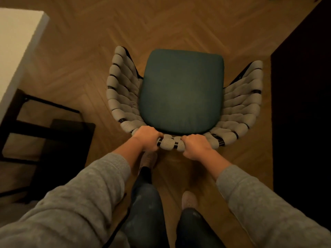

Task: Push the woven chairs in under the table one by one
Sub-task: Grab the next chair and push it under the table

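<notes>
A woven chair [238, 108] with a curved grey woven back and a dark green seat cushion [180, 90] stands on the wooden floor straight below me. My left hand [147, 140] grips the top rail of its back left of centre. My right hand [196, 146] grips the same rail right of centre. The white table [18, 51] shows only as a corner at the upper left, well apart from the chair, with its dark frame underneath.
Dark frame bars and a dark seat-like shape [59, 138] sit under and beside the table at the left. A tall dark piece of furniture [302, 104] fills the right edge. Herringbone wood floor [161, 24] lies beyond the chair. My feet stand just behind the chair.
</notes>
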Available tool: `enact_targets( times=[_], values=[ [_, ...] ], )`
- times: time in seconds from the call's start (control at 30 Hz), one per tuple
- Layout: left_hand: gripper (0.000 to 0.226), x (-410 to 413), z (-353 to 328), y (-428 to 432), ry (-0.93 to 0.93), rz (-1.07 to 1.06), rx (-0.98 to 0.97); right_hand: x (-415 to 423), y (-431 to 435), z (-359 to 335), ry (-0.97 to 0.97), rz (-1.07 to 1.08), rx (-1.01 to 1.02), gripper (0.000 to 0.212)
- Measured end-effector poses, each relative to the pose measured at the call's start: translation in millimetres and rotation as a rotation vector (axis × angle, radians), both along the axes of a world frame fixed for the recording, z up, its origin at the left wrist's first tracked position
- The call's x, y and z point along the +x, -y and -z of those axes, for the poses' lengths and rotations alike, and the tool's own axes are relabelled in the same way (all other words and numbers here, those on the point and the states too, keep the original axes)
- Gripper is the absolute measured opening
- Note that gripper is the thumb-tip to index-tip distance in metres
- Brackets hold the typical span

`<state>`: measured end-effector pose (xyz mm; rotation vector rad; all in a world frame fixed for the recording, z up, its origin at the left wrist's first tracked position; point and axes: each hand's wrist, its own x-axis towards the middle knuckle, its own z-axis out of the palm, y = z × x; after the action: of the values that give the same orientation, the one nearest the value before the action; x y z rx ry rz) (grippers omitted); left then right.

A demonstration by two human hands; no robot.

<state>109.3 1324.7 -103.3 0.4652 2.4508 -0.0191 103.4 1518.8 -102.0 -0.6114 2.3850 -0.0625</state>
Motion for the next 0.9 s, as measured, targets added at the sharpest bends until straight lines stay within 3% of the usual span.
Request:
enact_targets(
  times=[0.33, 0.53, 0.77, 0.9],
  values=[
    [0.039, 149, 6, -84, 0.037, -0.279, 0.061, 100, -78, -5, 0.066, -0.188, 0.028, 0.034],
    [0.034, 222, 2, -121, 0.041, -0.320, 0.103, 153, -109, -13, 0.110, -0.244, 0.081, 0.034],
    [0.050, 306, -1, -118, 0.073, -0.262, 0.193, 224, -142, -16, 0.091, -0.292, 0.051, 0.058],
    [0.058, 328, 6, -101, 0.049, -0.196, -0.029, 225, -182, -14, -0.071, -0.394, 0.128, 0.079]
  ],
)
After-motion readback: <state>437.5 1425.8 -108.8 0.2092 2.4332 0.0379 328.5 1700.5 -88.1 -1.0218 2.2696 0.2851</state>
